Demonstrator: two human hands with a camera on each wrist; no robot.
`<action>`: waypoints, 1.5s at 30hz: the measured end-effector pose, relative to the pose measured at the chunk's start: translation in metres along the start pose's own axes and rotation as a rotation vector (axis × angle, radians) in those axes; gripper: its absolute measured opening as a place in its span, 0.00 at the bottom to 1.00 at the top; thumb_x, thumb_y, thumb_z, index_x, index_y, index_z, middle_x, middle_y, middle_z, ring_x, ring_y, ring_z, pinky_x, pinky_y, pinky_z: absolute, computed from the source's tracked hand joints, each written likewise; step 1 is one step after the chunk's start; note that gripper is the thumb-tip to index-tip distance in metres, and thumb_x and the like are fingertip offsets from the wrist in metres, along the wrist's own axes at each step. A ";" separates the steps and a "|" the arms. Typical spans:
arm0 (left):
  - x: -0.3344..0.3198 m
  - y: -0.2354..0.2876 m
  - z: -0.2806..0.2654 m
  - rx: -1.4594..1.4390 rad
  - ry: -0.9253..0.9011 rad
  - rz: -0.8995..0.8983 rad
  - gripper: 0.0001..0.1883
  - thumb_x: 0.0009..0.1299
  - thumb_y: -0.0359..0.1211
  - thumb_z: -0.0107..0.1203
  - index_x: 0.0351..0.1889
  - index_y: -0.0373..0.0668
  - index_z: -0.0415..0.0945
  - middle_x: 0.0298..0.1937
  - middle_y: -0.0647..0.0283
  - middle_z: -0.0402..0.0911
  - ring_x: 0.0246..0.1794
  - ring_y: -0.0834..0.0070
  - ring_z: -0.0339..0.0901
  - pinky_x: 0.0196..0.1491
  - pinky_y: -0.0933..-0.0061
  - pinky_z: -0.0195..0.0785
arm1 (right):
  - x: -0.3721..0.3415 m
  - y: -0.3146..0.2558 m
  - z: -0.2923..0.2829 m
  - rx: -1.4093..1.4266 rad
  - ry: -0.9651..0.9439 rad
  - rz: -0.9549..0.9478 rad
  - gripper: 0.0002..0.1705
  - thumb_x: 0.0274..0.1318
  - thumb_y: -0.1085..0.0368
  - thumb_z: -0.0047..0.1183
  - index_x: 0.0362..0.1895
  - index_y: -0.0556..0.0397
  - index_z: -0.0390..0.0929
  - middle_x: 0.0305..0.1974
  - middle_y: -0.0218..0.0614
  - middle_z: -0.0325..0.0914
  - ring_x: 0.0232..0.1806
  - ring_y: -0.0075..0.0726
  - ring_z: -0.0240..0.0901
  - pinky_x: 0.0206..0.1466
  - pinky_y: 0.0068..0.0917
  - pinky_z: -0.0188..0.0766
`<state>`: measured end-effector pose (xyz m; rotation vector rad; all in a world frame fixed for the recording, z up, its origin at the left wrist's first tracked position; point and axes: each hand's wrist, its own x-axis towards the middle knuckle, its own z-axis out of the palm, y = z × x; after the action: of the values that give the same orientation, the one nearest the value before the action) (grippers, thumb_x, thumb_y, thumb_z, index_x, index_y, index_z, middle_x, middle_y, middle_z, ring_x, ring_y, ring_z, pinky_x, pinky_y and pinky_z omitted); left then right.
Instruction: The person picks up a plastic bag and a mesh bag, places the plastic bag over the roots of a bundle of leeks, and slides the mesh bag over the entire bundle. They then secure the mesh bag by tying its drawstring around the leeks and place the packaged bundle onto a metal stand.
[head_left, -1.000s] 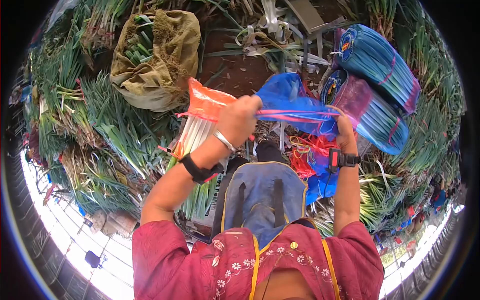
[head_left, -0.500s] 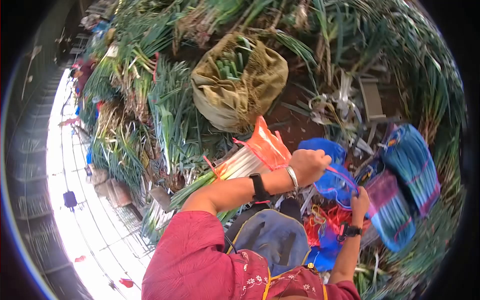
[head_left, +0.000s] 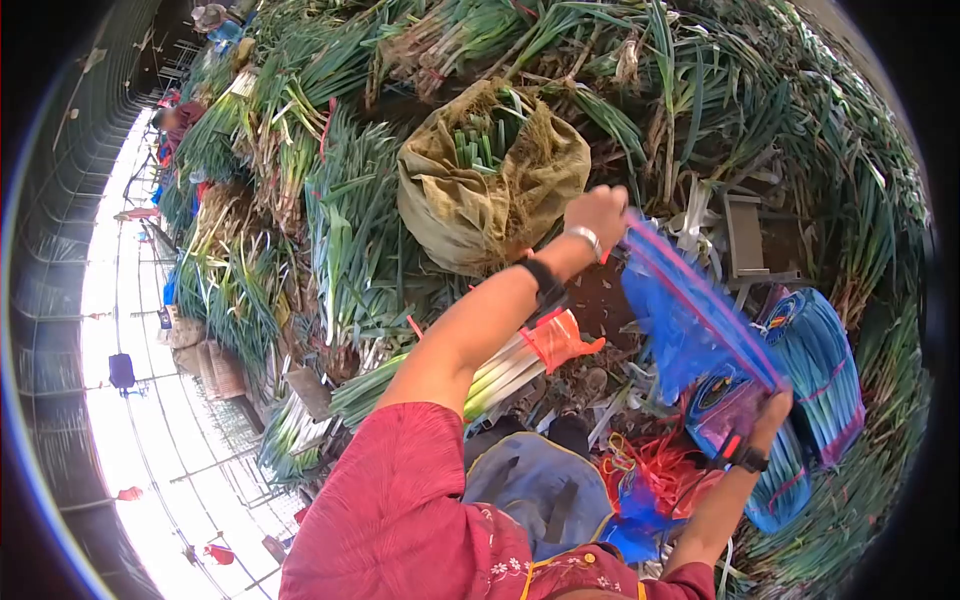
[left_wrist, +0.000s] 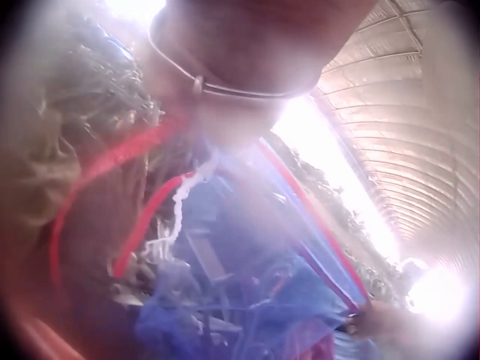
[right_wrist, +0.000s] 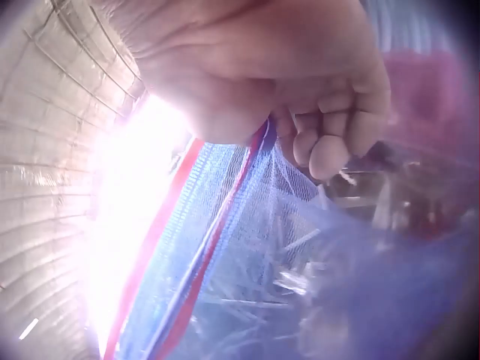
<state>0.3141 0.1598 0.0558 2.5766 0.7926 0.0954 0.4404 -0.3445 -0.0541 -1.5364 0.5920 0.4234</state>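
The left hand (head_left: 597,210) and right hand (head_left: 775,410) both grip a blue net bag (head_left: 668,318) at the head view's three o'clock, at its ten and four o'clock ends; too hard a tug might tear its thin mesh

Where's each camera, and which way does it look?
Head: on the head, looking forward and down at the blue bag; left hand, right hand and shirt show.
Left wrist: worn there, looking at the bag and roof; blurry left hand at top, right hand lower right.
Right wrist: worn there, looking at the bag too; right hand at top.
Both wrist views share bag and roof.
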 end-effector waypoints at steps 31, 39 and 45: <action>-0.064 -0.299 0.153 0.166 -0.707 0.066 0.22 0.69 0.42 0.40 0.62 0.57 0.68 0.54 0.49 0.75 0.54 0.51 0.72 0.55 0.61 0.64 | -0.130 0.333 0.155 -0.841 -0.357 -0.404 0.17 0.55 0.63 0.47 0.48 0.55 0.73 0.53 0.51 0.70 0.54 0.60 0.67 0.56 0.44 0.65; -0.027 -0.281 0.206 0.194 -0.783 -0.190 0.26 0.73 0.48 0.30 0.65 0.53 0.64 0.60 0.46 0.70 0.63 0.50 0.64 0.64 0.64 0.56 | -0.076 0.373 0.203 -0.857 -0.379 -0.058 0.25 0.62 0.49 0.31 0.51 0.51 0.71 0.48 0.59 0.73 0.51 0.67 0.67 0.55 0.51 0.64; -0.041 -0.354 0.255 -0.115 -0.803 -0.237 0.28 0.70 0.40 0.28 0.66 0.41 0.61 0.69 0.53 0.61 0.72 0.63 0.53 0.71 0.71 0.44 | -0.069 0.396 0.229 -0.868 -0.429 0.007 0.27 0.59 0.50 0.30 0.52 0.51 0.71 0.45 0.63 0.74 0.51 0.70 0.67 0.56 0.54 0.62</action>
<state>0.1445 0.2988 -0.3234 2.1006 0.7210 -0.8751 0.1676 -0.1057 -0.3425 -2.1634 0.0515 1.0779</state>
